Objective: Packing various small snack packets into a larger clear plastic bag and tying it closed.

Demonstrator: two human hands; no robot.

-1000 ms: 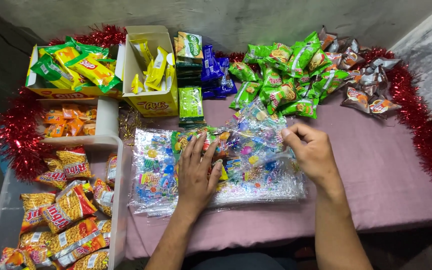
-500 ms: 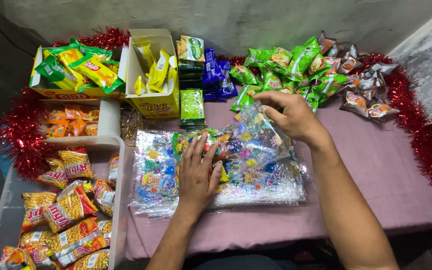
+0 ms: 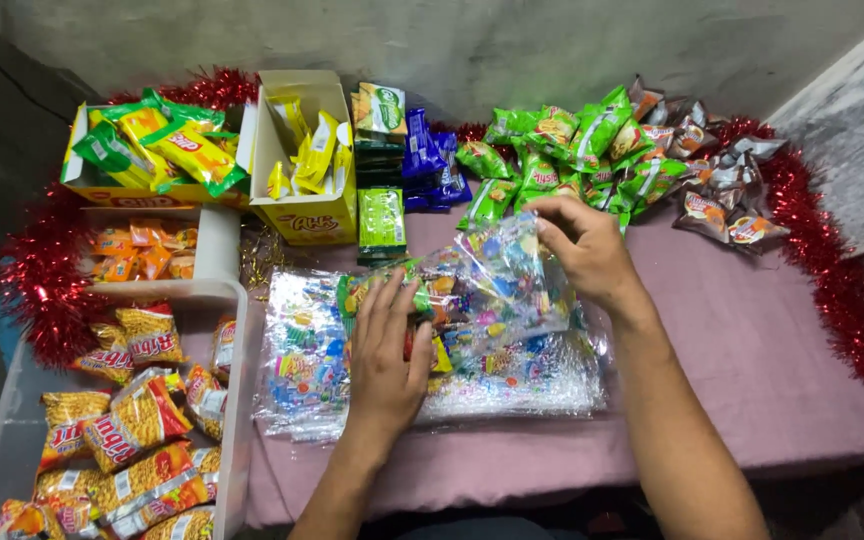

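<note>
Red tinsel point(image 3: 37, 275) edges the stall at nine o'clock and frames a clear plastic tub point(image 3: 237, 400) that keeps yellow-and-red snack packets point(image 3: 132, 420) corralled in one loose heap. Above it, at about ten o'clock, an open cardboard box point(image 3: 102, 180) holds green and yellow packets, and a second open carton point(image 3: 307, 215) just beside it stands yellow sachets on end, so each kind stays apart from the next.

At the centre, on the mauve tablecloth point(image 3: 772, 380), lies a flat stack of clear cellophane sheets of small sweets point(image 3: 302, 370). The left hand point(image 3: 387, 350) lies palm down on that stack, fingers straight and close together, gripping nothing; it appears to press the pile so that it does not slide. A narrow green packet point(image 3: 381, 215) lies at twelve o'clock from this hand.

The right hand point(image 3: 587, 250) is raised at about one o'clock from the left, thumb and fingertips pinched on the upper edge of one clear packet of sweets point(image 3: 507, 285), which is lifted and bent up off the pile while its lower part hangs down to the stack. Behind it at one o'clock sits a heap of green snack bags point(image 3: 572, 150), and at two o'clock a cluster of brown and silver packets point(image 3: 722, 190) against more tinsel.
</note>
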